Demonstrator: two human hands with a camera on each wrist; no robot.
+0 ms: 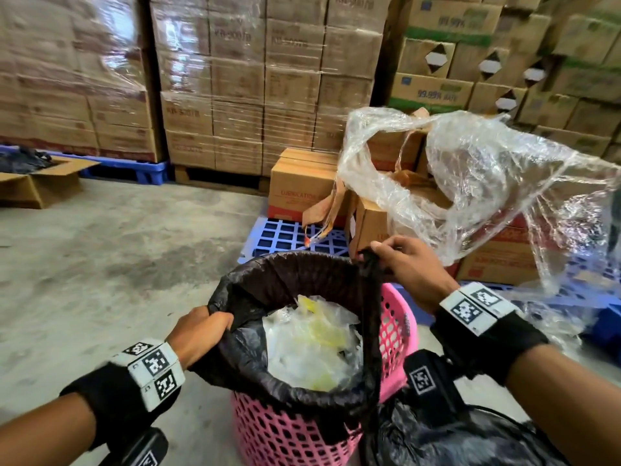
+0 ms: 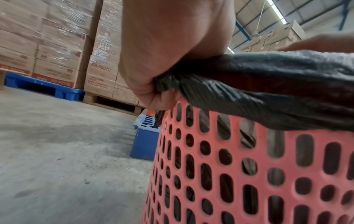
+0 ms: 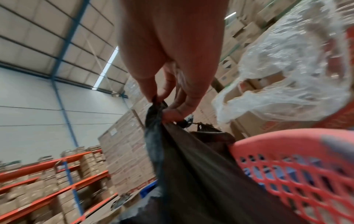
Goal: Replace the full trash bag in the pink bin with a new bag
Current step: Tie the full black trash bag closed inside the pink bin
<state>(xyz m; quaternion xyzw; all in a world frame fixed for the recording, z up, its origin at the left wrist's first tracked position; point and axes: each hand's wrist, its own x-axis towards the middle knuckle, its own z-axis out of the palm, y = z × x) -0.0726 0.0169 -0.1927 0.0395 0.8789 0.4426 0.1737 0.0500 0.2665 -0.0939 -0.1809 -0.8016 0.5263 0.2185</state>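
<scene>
At lower left of the head view the left hand (image 1: 198,329) has its grip closed into a fist around a gathered fold of the black trash bag (image 1: 295,274), at the bag's rolled edge on the left side of the rim; the left wrist view shows the film bunched tight inside the curled fingers (image 2: 159,100). Right of centre, the right hand (image 1: 411,264) pinches a twisted tail of the same bag between thumb and fingertips and holds it raised above the rim, so that side of the liner is already off the pink bin (image 1: 398,327) while the left and far sides are still folded over it.

The bag sits inside the bin, in the lower middle of the head view, on the concrete floor (image 1: 100,250). Its mouth is open on crumpled clear and yellowish plastic waste (image 1: 312,344).

The film is thin, soft and slick, and it stretches where pulled into a cord. The contents look light, mostly wrappers, so the lift should need little force; the risk is more likely tearing or snagging on the perforated wall than weight. The best hold is probably the gathered rim on two opposite sides, with plenty of film in each fist, not a fingertip pinch.

Behind, at upper right, loose clear wrap (image 1: 470,169) drapes over cardboard boxes (image 1: 302,190) on a blue pallet (image 1: 285,235). Another black bag (image 1: 453,438) lies at lower right.
</scene>
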